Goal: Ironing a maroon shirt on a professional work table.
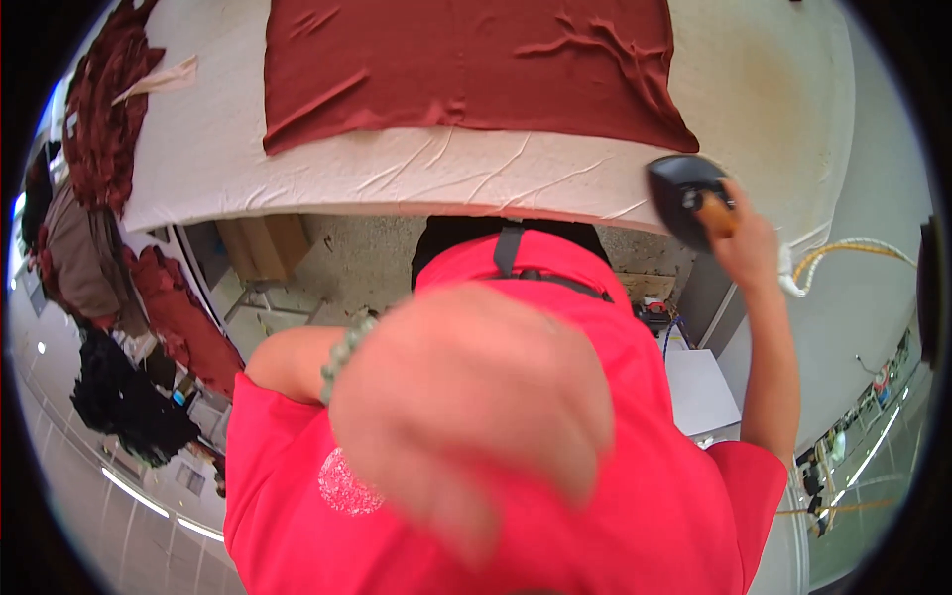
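Right hand (739, 233) grips an iron (684, 198) near a dark red cloth (466, 64)

Closest to the camera is the left hand (471, 397), raised in front of the chest and badly blurred. Its fingers look bent, but whether they hold anything I cannot tell. A bracelet (342, 357) of pale green beads circles that wrist. Behind it spreads a bright pink-red shirt (635, 476) with a pale, round, speckled print on the chest, and a black strap (508, 251) shows at the waist.

Farther out, at the end of the extended right arm, the right hand is closed around the orange-brown handle of the iron. The iron's dark body overlaps the near edge of the worktop (764, 109), just beside the near right corner of the dark red cloth; whether it touches the surface is unclear. A white and yellow cord (843, 248) runs off to the right of the hand.

The worktop has a pale cover, creased along the near edge. The dark red cloth lies spread across its middle, wrinkled in places, and runs out of view at the top. At the left end sits a crumpled dark red heap (109, 109), with a pale strip (164, 79) beside it. Below the worktop a cardboard box (263, 245) is visible.
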`<action>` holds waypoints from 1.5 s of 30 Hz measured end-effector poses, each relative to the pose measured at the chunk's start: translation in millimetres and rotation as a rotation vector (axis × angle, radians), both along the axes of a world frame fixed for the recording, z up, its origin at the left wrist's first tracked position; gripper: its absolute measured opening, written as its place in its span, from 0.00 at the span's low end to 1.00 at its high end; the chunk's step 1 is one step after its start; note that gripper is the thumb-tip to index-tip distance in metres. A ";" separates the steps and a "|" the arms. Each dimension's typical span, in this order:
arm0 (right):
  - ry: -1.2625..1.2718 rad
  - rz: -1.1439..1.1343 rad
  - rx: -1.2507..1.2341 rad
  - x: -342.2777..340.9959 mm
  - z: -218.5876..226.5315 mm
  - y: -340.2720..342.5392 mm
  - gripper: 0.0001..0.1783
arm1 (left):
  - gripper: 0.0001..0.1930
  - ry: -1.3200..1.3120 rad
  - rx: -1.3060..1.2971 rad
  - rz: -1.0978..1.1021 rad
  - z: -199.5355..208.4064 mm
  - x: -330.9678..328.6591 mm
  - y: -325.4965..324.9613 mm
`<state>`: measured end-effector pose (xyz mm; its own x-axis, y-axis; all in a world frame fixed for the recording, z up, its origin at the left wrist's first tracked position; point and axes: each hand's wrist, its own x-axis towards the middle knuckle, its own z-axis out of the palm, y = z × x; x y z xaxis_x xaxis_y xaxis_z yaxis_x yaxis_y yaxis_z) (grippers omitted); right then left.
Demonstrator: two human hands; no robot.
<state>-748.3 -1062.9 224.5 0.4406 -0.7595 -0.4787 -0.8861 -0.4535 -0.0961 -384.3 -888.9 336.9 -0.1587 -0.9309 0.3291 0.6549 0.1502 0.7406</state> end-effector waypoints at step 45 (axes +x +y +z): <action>-0.597 -0.975 -0.261 83.3 -69.5 30.0 0.13 | 0.20 -1.652 -0.524 -0.230 -126.5 -10.8 -383.6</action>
